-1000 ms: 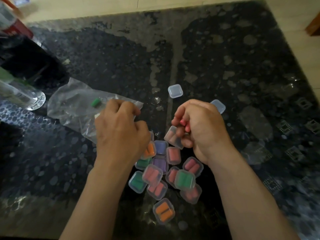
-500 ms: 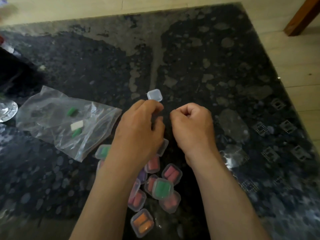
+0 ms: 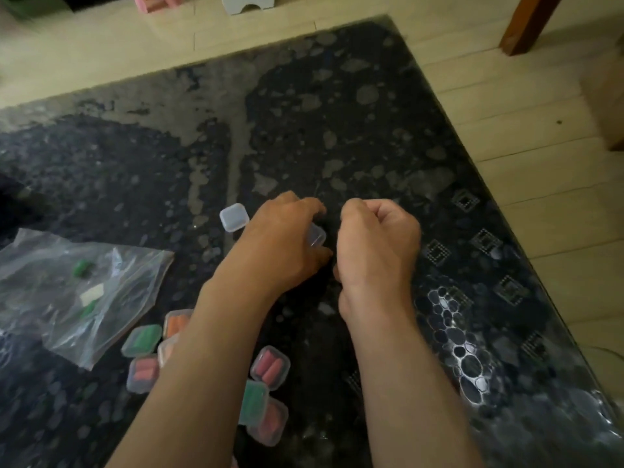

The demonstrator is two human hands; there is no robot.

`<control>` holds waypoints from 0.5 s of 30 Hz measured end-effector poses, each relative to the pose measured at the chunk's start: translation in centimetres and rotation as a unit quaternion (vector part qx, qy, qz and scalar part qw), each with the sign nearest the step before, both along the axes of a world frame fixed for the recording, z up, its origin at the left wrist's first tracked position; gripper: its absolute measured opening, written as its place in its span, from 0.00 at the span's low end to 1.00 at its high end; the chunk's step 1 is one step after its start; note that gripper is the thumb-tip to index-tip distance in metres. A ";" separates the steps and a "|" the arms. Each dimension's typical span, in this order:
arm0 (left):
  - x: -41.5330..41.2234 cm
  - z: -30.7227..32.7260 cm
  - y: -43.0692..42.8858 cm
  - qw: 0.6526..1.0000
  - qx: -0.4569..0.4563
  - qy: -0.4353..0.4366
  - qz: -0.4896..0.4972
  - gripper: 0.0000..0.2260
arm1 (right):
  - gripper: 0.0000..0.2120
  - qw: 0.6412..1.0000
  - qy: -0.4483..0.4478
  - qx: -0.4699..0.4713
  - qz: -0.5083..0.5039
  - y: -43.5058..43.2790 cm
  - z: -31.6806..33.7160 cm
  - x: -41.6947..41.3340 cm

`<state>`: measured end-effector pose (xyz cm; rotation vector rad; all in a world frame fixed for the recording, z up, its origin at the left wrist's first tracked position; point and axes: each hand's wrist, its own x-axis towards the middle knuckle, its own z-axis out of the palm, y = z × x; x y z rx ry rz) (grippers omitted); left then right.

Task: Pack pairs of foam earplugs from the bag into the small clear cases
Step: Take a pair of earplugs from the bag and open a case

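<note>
Over the table [image 3: 337, 130], left hand [image 3: 283, 241] pinches clear case [image 3: 317, 236]; right hand [image 3: 378, 244] curled, contents hidden. Keep case steady, mouth upward.

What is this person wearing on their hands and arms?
Nothing that shows. The left hand and right hand are bare; no glove, ring, watch or bracelet is visible. The left forearm and right forearm are uncovered to the picture's edge; no sleeve appears.

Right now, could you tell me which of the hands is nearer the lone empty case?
Left. The left hand, gripping another case, lies just right of the empty case; the right hand is farther right, beyond the left hand.
</note>
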<state>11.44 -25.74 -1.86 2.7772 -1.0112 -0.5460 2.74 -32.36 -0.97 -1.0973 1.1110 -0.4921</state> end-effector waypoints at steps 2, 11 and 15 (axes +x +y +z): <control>0.0 0.0 -0.2 1.000 0.002 -0.006 -0.004 0.14 | 0.06 1.000 -0.006 0.008 0.005 -0.1 0.1 -0.1; -1.3 1.9 4.2 0.959 -0.253 -0.050 0.121 0.13 | 0.05 0.992 -0.023 -0.014 0.125 1.5 0.3 0.3; -2.7 3.1 8.6 0.925 -0.329 -0.121 0.148 0.09 | 0.06 0.967 -0.059 0.006 0.248 3.7 0.6 0.8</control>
